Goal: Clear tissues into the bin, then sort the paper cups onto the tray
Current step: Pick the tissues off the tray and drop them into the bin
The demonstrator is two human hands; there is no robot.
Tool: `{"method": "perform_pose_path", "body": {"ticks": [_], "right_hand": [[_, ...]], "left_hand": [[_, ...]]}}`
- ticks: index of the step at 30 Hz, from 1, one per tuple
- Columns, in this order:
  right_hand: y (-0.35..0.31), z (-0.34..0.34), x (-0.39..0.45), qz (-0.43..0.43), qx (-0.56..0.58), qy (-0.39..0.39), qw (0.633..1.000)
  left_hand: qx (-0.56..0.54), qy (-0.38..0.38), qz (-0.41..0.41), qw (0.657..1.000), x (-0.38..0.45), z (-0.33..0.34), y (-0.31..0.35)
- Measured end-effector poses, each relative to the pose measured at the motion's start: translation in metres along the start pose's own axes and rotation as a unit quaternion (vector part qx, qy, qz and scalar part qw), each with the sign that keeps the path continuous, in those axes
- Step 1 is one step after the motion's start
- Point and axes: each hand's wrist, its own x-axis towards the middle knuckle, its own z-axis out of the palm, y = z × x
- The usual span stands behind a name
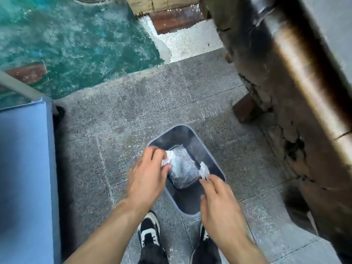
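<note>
Hovering over the bin (pixel 192 209), the left hand (pixel 148 178) and right hand (pixel 219 204) — each grip pinching a crumpled tissue — hold them directly above its open mouth.

Around the grey stone floor (pixel 144 103)

We see a green painted patch (pixel 76 39) beyond the floor's far edge and a blue surface (pixel 24 168) along its left side. A worn wooden structure (pixel 297 96) rises at the floor's right, and black-and-white shoes (pixel 149 233) stand at its near edge.
</note>
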Motion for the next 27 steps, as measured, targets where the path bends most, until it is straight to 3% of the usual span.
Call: {"method": "perform_pose_path", "body": {"ticks": [9,15,20,27], "right_hand": [[0.018,0.064,0.014,0.023,-0.004,-0.042,0.999],[0.013,0.047,0.006,0.025,0.005,-0.009,1.000],[-0.010,-0.014,-0.011,0.020,-0.002,0.028,0.999],[-0.086,-0.184,-0.056,-0.013,0.017,0.154,0.988]], "left_hand": [[0.039,-0.052,-0.013,0.998,0.000,0.051,-0.019],[0.054,-0.011,0.001,0.998,-0.007,0.033,-0.018],[0.092,0.016,-0.010,0.996,-0.014,-0.026,0.003],[0.115,0.095,-0.012,0.989,-0.041,-0.185,0.077]]}}
